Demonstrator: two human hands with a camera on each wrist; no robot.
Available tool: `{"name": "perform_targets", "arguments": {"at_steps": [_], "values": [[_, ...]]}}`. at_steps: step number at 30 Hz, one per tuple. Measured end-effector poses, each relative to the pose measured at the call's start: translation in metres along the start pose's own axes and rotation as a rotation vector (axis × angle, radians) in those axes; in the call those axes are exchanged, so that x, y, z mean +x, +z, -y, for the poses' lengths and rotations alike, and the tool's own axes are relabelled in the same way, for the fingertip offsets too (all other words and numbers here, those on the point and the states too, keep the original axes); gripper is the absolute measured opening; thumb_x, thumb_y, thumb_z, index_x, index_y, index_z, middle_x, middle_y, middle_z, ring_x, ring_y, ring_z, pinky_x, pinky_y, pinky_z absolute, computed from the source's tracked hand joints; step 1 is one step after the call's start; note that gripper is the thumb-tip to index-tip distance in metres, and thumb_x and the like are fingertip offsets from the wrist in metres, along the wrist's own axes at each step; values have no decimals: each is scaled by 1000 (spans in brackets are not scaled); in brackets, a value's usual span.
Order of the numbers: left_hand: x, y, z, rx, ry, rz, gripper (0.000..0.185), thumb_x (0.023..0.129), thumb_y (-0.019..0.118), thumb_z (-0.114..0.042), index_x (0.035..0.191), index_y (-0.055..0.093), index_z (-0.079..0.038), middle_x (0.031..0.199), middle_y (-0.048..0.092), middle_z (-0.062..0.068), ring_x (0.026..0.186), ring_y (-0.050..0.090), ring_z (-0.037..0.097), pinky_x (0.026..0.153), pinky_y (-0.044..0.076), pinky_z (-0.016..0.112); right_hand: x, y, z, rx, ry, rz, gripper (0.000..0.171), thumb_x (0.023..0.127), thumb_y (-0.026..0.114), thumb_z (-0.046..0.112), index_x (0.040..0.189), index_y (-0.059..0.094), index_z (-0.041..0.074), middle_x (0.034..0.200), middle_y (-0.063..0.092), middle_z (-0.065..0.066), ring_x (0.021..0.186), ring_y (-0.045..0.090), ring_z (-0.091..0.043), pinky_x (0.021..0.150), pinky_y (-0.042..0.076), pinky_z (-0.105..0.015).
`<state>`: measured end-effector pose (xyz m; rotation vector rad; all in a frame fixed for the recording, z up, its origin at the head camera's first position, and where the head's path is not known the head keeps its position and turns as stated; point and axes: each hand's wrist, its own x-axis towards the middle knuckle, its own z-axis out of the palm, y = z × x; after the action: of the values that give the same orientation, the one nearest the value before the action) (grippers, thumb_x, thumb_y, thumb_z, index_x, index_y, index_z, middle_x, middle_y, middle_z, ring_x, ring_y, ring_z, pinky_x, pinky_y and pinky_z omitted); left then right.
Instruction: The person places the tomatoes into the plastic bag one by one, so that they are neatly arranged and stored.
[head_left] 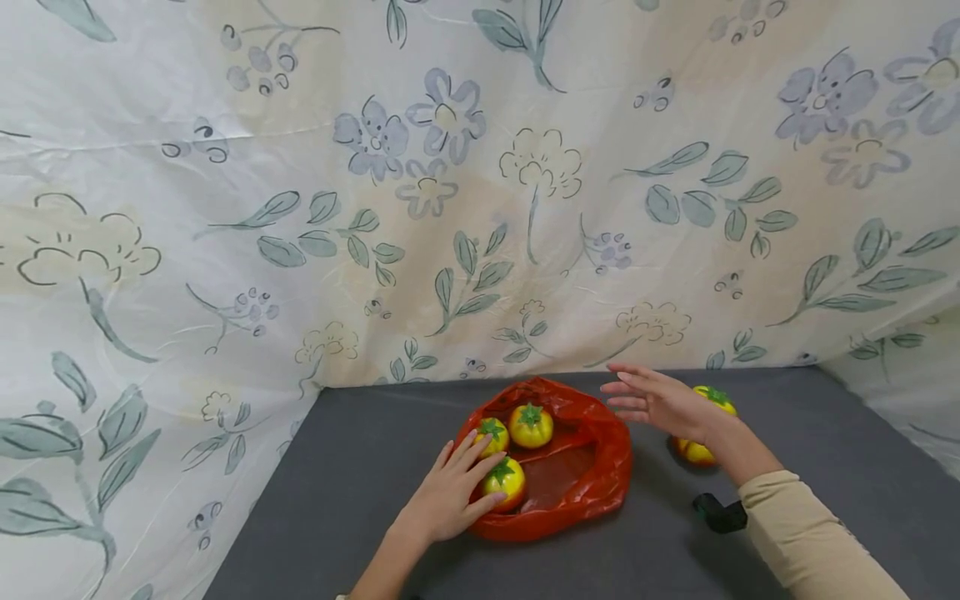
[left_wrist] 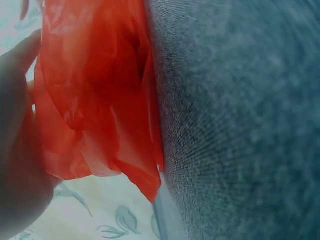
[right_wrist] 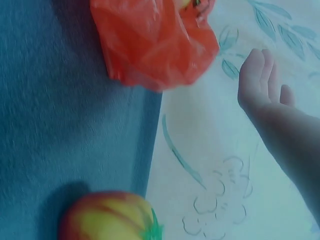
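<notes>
A red plastic bag (head_left: 573, 517) lies with its mouth wide on the grey tabletop. Inside it are three yellow-and-red toy tomatoes with green leafy tops: one at the back (head_left: 531, 427), one at the left (head_left: 492, 435) and one in front (head_left: 504, 483). My left hand (head_left: 450, 492) reaches over the bag's left rim, its fingers extended across the two nearer tomatoes. To the right of the bag my right hand (head_left: 660, 402) is in the air, fingers loosely extended, holding nothing. Beyond its wrist, two more tomatoes (head_left: 695, 452) are partly hidden by the arm.
A small black object (head_left: 720, 513) lies on the grey tabletop (head_left: 337, 500) near the right sleeve. Behind and at the sides hangs a flower-patterned cloth (head_left: 465, 250). One tomato (right_wrist: 110, 217) appears close up in the right wrist view.
</notes>
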<state>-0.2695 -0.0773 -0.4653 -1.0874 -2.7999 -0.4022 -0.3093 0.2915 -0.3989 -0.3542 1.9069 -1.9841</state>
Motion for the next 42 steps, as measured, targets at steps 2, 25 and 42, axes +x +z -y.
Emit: {"name": "perform_targets", "arguments": {"at_steps": [2, 25, 42], "values": [[0, 2, 2, 15, -6, -1, 61, 96, 38, -58, 144, 45, -20, 152, 31, 5, 142, 16, 25, 110, 14, 55, -2, -4, 2, 0, 1, -16, 63, 103, 41, 32, 151, 11, 3, 134, 46, -15, 118, 50, -28, 102, 37, -45], [-1, 1, 21, -4, -29, -34, 58, 96, 42, -55, 144, 44, -21, 153, 29, 6, 142, 17, 25, 111, 13, 53, -25, -65, 3, 236, -84, -192, 69, 103, 40, 32, 153, -3, 14, 108, 59, 8, 99, 58, -8, 87, 48, -25], [0, 1, 22, -33, -28, -36, 56, 97, 45, -51, 143, 46, -20, 152, 31, 7, 142, 18, 26, 110, 17, 54, -49, -129, -32, 742, -174, -383, 58, 99, 53, 22, 145, 25, 41, 99, 62, 0, 92, 57, -14, 85, 47, -26]]}}
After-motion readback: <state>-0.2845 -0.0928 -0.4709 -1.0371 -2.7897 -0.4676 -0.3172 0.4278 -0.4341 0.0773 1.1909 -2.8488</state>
